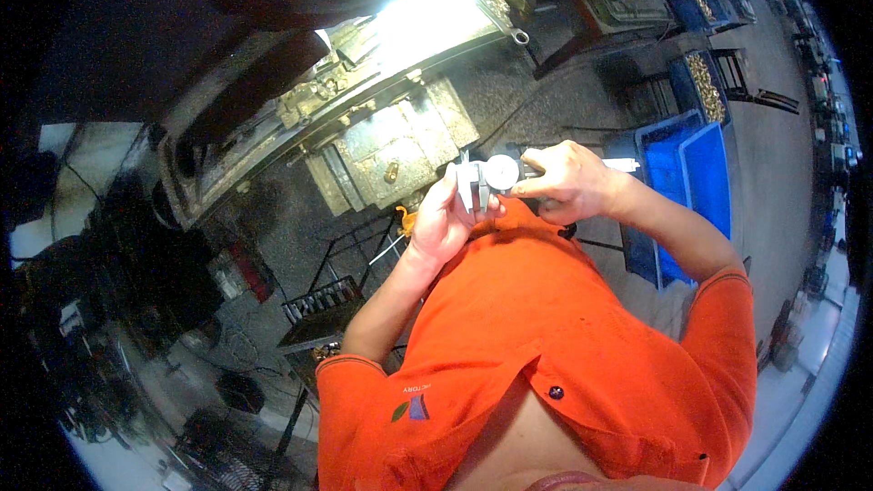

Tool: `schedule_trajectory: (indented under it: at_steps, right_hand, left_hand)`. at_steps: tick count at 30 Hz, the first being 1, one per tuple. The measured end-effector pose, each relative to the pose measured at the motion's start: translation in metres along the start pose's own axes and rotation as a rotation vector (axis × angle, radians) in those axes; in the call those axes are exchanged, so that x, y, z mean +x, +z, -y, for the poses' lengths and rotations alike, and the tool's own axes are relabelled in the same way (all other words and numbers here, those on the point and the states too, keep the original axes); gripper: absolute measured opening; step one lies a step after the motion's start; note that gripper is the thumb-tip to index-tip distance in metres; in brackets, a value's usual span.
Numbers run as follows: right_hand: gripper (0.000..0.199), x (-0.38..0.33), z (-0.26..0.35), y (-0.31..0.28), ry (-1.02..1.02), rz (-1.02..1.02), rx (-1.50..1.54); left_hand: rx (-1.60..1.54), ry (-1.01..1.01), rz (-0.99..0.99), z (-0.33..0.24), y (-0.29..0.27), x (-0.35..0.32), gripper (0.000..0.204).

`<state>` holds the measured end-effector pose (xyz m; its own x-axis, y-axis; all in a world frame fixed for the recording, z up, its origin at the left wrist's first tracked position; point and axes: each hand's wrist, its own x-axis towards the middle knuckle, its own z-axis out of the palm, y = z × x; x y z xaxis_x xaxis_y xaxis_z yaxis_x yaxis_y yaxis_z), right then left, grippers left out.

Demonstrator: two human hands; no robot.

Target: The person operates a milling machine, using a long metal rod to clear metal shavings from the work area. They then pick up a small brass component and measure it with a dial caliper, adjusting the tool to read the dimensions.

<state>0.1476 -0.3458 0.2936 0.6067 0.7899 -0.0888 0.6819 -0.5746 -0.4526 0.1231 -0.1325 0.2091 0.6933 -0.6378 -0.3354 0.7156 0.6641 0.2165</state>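
Note:
A dial caliper (501, 173) with a round white face is held up in front of my orange shirt. My right hand (575, 184) is closed around its beam just right of the dial, and the end of the beam sticks out past the knuckles. At the jaws, my left hand (439, 225) has its palm turned up, with thumb and fingers curled in around them. Whatever small piece may sit between those fingers is hidden by the jaws and too small to make out.
Ahead stands a brightly lit metalworking machine with a flat metal table (356, 150), on which a small brass piece (391, 171) lies. Blue crates (705, 177) stand close to my right arm. Farther off is a bin of brass parts (705, 89). A rack of dark cylinders (320, 300) is near my left elbow.

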Motion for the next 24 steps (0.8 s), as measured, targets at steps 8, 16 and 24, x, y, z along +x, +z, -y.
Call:
schedule_trajectory:
  at_steps: [8,16,24]
  right_hand:
    - [0.058,-0.001,0.001,0.001,-0.017,-0.023,0.024]
    - [0.052,-0.004,0.001,0.003,-0.004,-0.041,0.008]
    - [0.034,-0.005,-0.001,0.008,-0.027,-0.154,0.093]
  left_hand:
    - [0.0,0.08,0.079,0.005,0.004,0.001,0.041]
    - [0.091,0.083,0.051,0.008,0.0,0.003,0.043]
    - [-0.09,-0.096,0.075,0.013,-0.007,0.003,0.051]
